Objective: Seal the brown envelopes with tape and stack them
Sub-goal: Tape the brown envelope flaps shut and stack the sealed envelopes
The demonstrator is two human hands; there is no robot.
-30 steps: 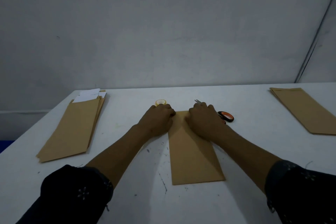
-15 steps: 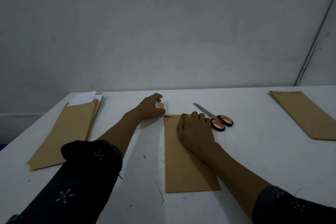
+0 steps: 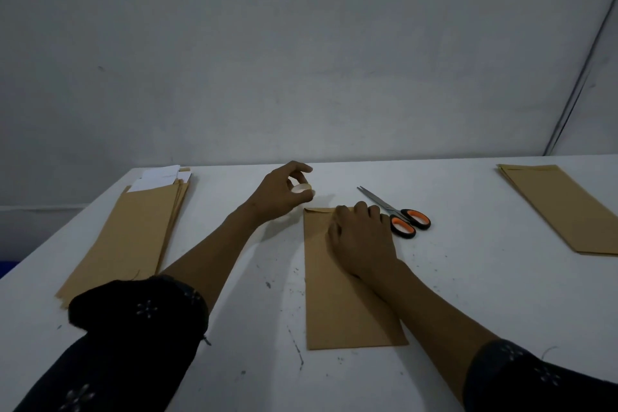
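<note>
A brown envelope [image 3: 337, 308] lies lengthwise in the middle of the white table [image 3: 485, 294], its flap end away from me. My right hand [image 3: 361, 239] rests flat on its far end and covers the flap. My left hand [image 3: 281, 194] holds a small roll of clear tape [image 3: 301, 188] between thumb and fingers, lifted just beyond the envelope's far left corner. A pile of brown envelopes [image 3: 130, 237] with white sheets sticking out lies at the left. Another stack of brown envelopes [image 3: 561, 207] lies at the far right.
Scissors with orange and black handles [image 3: 399, 216] lie just right of my right hand, blades pointing away to the left. A grey wall [image 3: 301, 53] stands behind the table. Dark specks mark the table near the envelope.
My left hand left the envelope's flap, reached to the tape roll beyond it and picked it up. My right hand slid to the middle of the flap end, uncovering the scissors.
</note>
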